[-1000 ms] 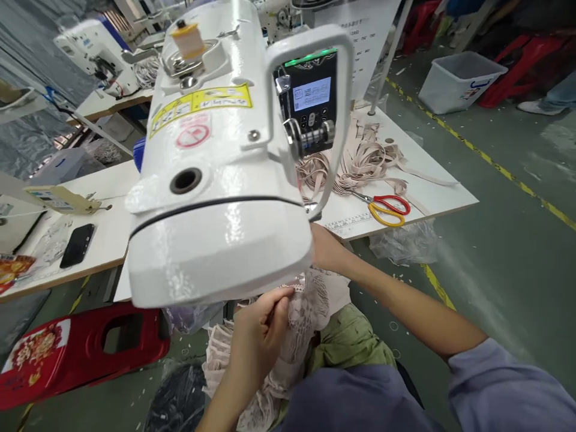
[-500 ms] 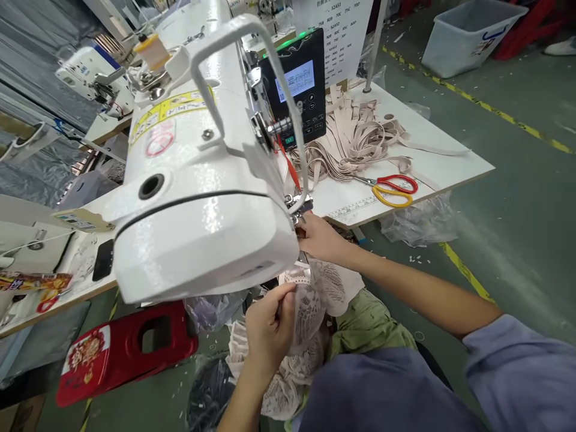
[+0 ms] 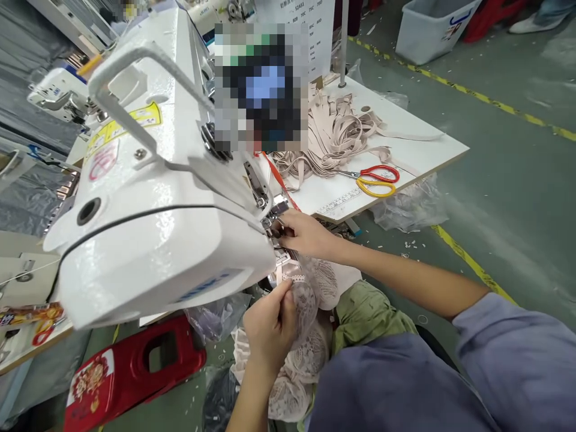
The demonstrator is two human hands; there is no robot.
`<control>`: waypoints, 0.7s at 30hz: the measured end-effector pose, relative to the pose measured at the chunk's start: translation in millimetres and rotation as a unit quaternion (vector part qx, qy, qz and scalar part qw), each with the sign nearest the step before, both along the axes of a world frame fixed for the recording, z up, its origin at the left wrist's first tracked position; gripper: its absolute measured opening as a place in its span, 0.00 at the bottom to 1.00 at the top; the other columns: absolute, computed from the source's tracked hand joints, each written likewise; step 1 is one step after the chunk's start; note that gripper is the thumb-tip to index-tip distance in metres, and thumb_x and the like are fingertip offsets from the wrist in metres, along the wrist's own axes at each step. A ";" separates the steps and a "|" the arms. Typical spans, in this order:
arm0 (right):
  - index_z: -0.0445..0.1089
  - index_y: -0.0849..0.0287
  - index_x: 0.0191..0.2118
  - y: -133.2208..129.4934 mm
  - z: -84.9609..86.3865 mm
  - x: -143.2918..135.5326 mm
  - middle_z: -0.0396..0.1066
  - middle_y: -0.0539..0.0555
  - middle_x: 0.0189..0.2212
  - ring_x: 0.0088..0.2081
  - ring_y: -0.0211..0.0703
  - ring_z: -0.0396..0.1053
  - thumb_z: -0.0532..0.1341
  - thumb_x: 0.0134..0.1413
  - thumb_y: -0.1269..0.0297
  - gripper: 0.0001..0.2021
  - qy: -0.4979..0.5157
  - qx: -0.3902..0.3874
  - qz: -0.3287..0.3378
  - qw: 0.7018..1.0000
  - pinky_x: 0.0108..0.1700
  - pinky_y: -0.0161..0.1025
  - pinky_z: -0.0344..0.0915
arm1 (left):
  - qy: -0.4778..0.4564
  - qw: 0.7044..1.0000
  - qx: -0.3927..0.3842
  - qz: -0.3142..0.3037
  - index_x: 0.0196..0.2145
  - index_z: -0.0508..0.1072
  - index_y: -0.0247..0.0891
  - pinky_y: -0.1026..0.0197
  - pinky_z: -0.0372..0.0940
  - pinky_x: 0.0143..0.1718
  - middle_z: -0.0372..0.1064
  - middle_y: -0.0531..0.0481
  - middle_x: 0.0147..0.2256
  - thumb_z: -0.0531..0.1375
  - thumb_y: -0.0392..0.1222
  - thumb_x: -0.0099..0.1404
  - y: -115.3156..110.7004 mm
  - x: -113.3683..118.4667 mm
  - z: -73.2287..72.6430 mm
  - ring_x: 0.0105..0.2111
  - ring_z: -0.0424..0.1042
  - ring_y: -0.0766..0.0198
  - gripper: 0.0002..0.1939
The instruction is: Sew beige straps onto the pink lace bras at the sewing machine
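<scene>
White tabletop in a sewing workshop, bearing looped beige straps and 1 pair of scissors. From where I stand, the person's left hand pinches the edge of a beige lace piece just beside the sewing machine; the right hand is at the metal fittings, partly hidden, so I cannot tell its grip.

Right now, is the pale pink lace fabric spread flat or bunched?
Bunched: the lace fabric lies in overlapping folds below the pinching left hand.
</scene>
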State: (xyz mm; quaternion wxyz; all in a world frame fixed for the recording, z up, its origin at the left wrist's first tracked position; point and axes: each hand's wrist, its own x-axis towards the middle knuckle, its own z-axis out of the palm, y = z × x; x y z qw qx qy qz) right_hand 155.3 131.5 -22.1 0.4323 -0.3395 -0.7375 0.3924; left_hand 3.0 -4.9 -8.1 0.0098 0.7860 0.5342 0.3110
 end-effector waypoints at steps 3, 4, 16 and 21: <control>0.65 0.59 0.29 0.6 -1.1 1.4 0.66 0.51 0.35 0.37 0.40 0.64 0.57 0.45 0.77 0.06 0.004 0.003 0.000 1.000 0.37 0.35 0.60 | -0.003 0.999 -0.008 0.033 0.44 0.76 0.37 0.68 0.63 0.25 0.79 0.48 0.30 0.53 0.39 0.71 -3.6 -4.4 -2.9 0.23 0.75 0.66 0.12; 0.65 0.59 0.29 0.3 -1.1 2.0 0.66 0.51 0.35 0.36 0.40 0.64 0.57 0.46 0.76 0.06 0.004 0.002 -0.001 1.000 0.37 0.35 0.60 | -0.007 0.998 -0.004 0.056 0.46 0.75 0.37 0.67 0.64 0.26 0.78 0.48 0.31 0.53 0.40 0.71 -5.5 -4.7 -3.6 0.24 0.74 0.66 0.12; 0.67 0.55 0.29 -6.0 0.0 5.0 0.68 0.52 0.33 0.34 0.46 0.65 0.58 0.49 0.71 0.04 -0.088 -0.036 -0.028 0.995 0.39 0.43 0.68 | 0.103 0.985 0.008 0.139 0.59 0.67 0.31 0.50 0.55 0.54 0.66 0.34 0.54 0.57 0.45 0.69 -24.1 62.5 -4.9 0.52 0.63 0.48 0.24; 0.70 0.54 0.35 -3.6 2.7 5.8 0.68 0.53 0.32 0.38 0.50 0.67 0.59 0.51 0.70 0.06 -0.103 -0.032 -0.027 0.994 0.43 0.47 0.69 | 0.098 0.986 0.001 0.138 0.57 0.69 0.36 0.49 0.55 0.53 0.64 0.35 0.55 0.57 0.43 0.69 -24.3 55.0 -5.5 0.53 0.62 0.47 0.20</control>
